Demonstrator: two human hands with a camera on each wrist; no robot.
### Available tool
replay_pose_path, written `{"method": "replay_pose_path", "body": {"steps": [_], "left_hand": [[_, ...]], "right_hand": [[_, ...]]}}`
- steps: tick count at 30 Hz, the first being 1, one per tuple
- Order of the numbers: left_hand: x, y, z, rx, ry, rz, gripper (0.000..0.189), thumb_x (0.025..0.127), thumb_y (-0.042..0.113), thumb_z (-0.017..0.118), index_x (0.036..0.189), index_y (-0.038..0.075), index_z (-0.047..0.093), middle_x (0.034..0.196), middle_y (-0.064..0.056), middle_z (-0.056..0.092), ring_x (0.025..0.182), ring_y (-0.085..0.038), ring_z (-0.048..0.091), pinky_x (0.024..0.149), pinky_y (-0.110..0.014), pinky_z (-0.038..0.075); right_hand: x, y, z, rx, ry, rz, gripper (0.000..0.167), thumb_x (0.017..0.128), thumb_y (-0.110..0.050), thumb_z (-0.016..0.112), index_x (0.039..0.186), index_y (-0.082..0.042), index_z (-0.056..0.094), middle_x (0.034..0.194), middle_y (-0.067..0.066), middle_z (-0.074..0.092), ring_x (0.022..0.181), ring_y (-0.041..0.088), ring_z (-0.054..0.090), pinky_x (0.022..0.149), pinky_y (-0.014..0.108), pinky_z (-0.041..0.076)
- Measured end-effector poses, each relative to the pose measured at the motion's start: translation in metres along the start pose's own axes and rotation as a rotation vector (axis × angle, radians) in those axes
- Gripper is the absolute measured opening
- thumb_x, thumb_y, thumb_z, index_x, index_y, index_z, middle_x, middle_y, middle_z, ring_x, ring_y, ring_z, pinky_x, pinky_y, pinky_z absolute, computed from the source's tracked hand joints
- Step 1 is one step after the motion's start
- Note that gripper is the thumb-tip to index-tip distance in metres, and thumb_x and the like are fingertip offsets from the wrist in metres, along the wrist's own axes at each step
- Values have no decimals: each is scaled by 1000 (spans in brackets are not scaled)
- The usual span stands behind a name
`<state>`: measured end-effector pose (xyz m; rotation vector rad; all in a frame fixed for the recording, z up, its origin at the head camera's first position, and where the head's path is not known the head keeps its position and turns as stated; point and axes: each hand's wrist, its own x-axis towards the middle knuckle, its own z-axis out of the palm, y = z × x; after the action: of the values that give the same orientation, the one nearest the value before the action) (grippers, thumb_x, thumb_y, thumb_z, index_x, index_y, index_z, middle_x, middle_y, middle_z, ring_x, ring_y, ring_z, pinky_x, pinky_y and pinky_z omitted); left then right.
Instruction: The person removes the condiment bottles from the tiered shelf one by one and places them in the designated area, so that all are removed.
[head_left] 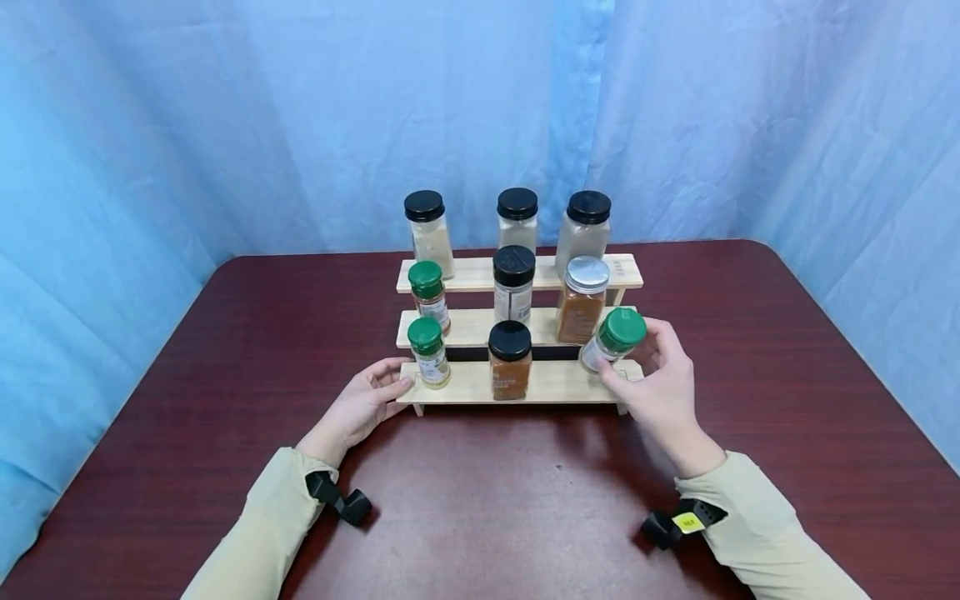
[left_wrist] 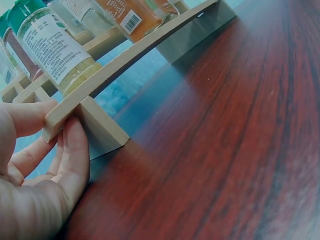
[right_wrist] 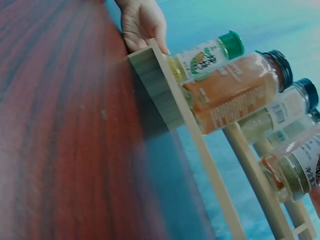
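My left hand (head_left: 367,402) pinches the left end of the lowest shelf of a three-tier wooden spice rack (head_left: 551,385), thumb on top and fingers beneath. With my right hand (head_left: 663,396) I hold a green-capped spice jar (head_left: 622,332) by its side, tilted, over the right end of that shelf. Its glass base (right_wrist: 294,176) shows raised off the shelf in the right wrist view. On the same shelf stand another green-capped jar (head_left: 432,358), near my left thumb, and a black-capped jar of orange-brown powder (head_left: 510,367) in the middle.
The middle tier bears a green-capped jar (head_left: 429,292), a black-capped jar (head_left: 513,287) and a silver-lidded jar (head_left: 583,308). Three black-capped jars, one at left (head_left: 431,237), line the top tier. Blue curtains (head_left: 337,125) hang behind the dark red table (head_left: 480,508).
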<state>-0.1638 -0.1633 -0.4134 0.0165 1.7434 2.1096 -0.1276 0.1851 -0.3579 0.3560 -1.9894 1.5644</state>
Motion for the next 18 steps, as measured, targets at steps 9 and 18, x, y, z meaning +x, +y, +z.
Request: {"method": "replay_pose_path", "body": {"steps": [9, 18], "left_hand": [[0, 0, 0, -19, 1, -7, 31, 95, -1, 49, 125, 3, 43, 95, 5, 60, 85, -5, 62, 77, -22, 52], [0, 0, -1, -24, 12, -5, 29, 94, -1, 49, 123, 4, 45, 95, 5, 60, 85, -5, 61, 77, -22, 52]], "right_hand": [[11, 2, -25, -135, -32, -71, 57, 67, 19, 70, 119, 5, 51, 103, -21, 61, 88, -3, 60, 74, 9, 48], [27, 13, -53, -185, -64, -96, 71, 69, 21, 67, 132, 5, 38, 108, -20, 59, 92, -4, 59, 79, 7, 46]]}}
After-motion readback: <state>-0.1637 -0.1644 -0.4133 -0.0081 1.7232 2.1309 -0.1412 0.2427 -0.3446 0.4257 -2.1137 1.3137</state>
